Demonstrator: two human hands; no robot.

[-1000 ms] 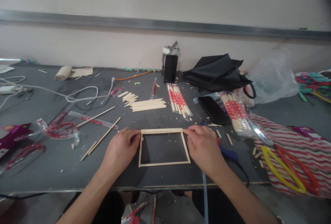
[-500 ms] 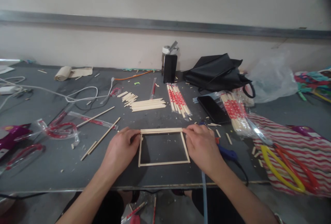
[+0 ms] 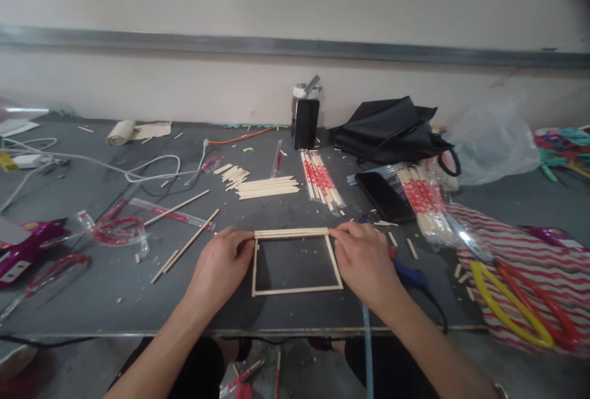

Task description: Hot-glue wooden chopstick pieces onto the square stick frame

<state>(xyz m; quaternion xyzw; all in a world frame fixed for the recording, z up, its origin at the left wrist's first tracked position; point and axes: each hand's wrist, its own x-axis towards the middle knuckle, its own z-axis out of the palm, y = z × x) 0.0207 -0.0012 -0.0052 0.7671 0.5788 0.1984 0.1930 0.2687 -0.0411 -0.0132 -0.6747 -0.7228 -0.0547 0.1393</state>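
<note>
A rectangular frame of pale wooden chopsticks (image 3: 297,291) lies flat near the table's front edge. Its far side is doubled, with chopsticks (image 3: 291,233) lying side by side. My left hand (image 3: 225,267) is closed, thumb and fingertips pinching the left end of that far side. At the right end, my right hand (image 3: 362,257) pinches the same chopsticks, its other fingers curled. Partly hidden behind my right hand is a blue tool with a black cord (image 3: 412,276). Beyond the frame lie a row of loose chopsticks (image 3: 268,187) and a pile of short cut pieces (image 3: 234,176).
Wrapped chopsticks (image 3: 320,179) lie further back, near a propped phone (image 3: 306,123). Another phone (image 3: 383,196) and a black bag (image 3: 391,131) are to the right. Large scissors with yellow and red handles (image 3: 507,310) rest on striped cloth (image 3: 571,282). White cables (image 3: 106,167) cross the left side.
The view has shifted slightly, so everything appears a little further right. Both hands keep their hold at the ends of the frame's far side.
</note>
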